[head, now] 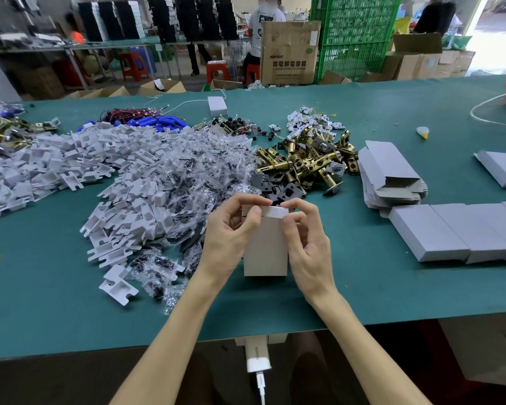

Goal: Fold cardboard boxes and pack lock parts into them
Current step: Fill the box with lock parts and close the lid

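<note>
A small white cardboard box [265, 247] stands upright on the green table [56, 302], held between both hands. My left hand [231, 232] grips its left side, thumb on the top flap. My right hand [307, 244] grips the right side, thumb and forefinger pinching the flap's right end. Behind it lie brass latch bolts [310, 159], dark grey strike plates [278, 188], bagged screws [187, 182] and white plastic inserts [79, 165].
A stack of flat unfolded boxes [389, 173] lies to the right, with a row of folded closed boxes [456, 232] nearer the edge. Blue batteries and wire harnesses [158, 121] sit farther back. A white charger [256, 355] hangs below the table edge.
</note>
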{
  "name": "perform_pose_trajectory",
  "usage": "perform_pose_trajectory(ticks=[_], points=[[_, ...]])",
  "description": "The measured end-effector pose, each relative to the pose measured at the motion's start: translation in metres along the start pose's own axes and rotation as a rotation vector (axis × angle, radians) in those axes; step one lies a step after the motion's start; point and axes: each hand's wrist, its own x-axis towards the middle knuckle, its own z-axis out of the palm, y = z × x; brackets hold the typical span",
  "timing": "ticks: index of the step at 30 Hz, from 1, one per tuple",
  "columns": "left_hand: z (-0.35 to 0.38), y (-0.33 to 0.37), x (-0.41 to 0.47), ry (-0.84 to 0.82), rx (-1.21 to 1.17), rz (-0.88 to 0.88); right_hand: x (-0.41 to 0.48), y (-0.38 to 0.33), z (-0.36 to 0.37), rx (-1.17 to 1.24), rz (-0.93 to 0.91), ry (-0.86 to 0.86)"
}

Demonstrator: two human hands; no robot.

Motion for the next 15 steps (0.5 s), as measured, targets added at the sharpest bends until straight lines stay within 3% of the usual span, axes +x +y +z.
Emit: perform_pose_trajectory(ticks=[6,15], points=[[-0.001,-0.002,-0.004,0.001,-0.025,-0.019,0.001,-0.004,0.001,0.008,0.02,0.023],[0.002,-0.004,-0.01,0.023,-0.078,-0.028,0.011,-0.015,-0.011,-0.071,0.057,-0.086]])
